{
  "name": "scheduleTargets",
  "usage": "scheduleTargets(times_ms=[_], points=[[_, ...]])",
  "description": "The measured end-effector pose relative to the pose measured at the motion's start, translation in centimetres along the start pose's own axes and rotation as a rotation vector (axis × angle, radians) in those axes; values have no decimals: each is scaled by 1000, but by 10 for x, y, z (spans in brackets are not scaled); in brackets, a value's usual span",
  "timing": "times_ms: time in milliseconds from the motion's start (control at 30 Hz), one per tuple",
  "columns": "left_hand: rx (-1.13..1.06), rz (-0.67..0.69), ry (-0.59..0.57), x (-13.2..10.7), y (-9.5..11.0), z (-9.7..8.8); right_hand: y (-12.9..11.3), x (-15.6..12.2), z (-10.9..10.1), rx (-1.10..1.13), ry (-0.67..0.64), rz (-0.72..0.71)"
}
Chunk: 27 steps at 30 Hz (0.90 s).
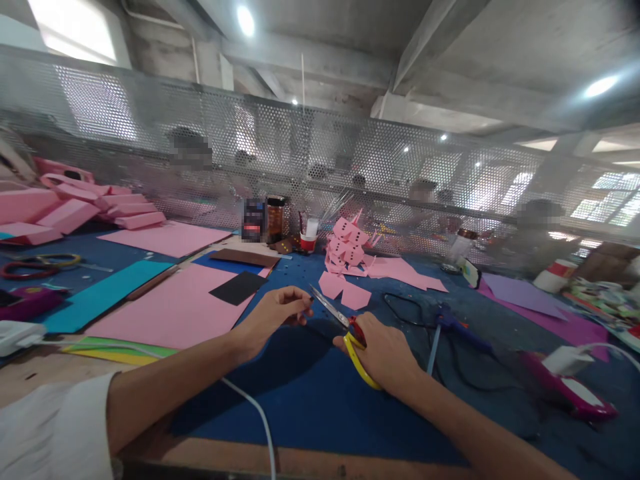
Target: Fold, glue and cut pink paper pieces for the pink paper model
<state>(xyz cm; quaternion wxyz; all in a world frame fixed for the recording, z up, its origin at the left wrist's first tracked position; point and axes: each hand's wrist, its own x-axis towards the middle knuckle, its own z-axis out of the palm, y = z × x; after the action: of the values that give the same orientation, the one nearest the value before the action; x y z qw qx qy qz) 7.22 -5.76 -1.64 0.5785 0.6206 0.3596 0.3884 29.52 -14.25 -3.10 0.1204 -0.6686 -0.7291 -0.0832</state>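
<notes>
My right hand [385,357] is closed round the red and yellow handles of a pair of scissors [337,317]. The metal blades point up and left toward my left hand. My left hand [275,313] pinches something very small and dark at its fingertips, right at the blade tips; I cannot make out what it is. Both hands hover over the blue table cover [310,393]. Just beyond the blades lie flat pink paper cut-outs [345,290], and behind them a heap of folded pink dice shapes [347,250].
Large pink sheets [175,310], a black square [237,288], teal and brown paper lie left. Pink boxes [70,207] are stacked far left beside another pair of scissors [35,265]. Glue guns [575,393] and cables lie right. Jars and a cup stand before a perforated metal screen [320,153]; people sit behind it.
</notes>
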Motion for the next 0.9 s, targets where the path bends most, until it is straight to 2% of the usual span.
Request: scheduleTargets(times_ms=[233, 900], points=[[-37, 38, -9, -2, -1, 0, 2, -1, 6, 15, 30, -17], [-23, 18, -30, -1, 0, 1, 0, -2, 3, 35, 6, -17]])
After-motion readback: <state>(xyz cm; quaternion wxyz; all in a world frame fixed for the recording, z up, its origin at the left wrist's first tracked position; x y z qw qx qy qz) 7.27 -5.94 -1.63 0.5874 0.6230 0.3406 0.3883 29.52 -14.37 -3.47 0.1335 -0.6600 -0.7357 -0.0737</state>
